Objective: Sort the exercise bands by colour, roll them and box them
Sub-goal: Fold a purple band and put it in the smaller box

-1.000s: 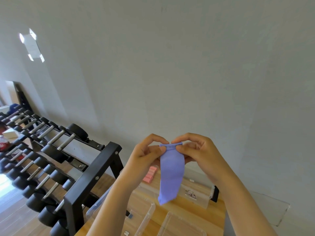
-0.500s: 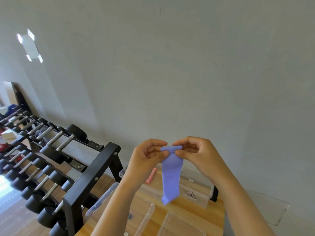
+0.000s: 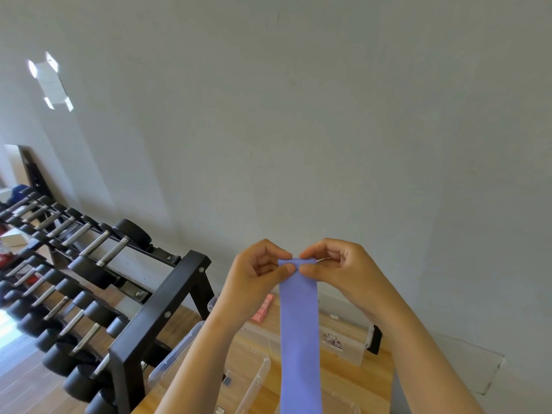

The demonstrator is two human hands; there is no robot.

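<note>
Holds a purple band (image 3: 300, 324) up before a grey wall, lower centre of the frame. Pinches its top edge with the left hand (image 3: 254, 276) and the right hand (image 3: 340, 273), thumb and forefinger of each pressed on the strip, the two thumbs almost meeting at the middle. Shows only a narrow turn or fold at that top edge. Lets the rest hang flat and straight, down past the bottom edge of the frame.

Looks, on this evidence, like the very start of rolling this band. Leaves nearly its whole length to wind up, and the boxing after that.

Shows, below the hands, a wooden bench (image 3: 358, 383) with clear plastic boxes: one open box (image 3: 254, 375) at lower centre, seemingly with no bands in it, and a lidded box (image 3: 343, 342) behind the hanging strip. Shows a pink thing (image 3: 263, 309), possibly another band, just behind the left wrist. Cannot tell whether it lies in a box or on the bench, or how many bands are sorted so far.

Takes in a black dumbbell rack (image 3: 155, 321) across the lower left of the frame.
</note>
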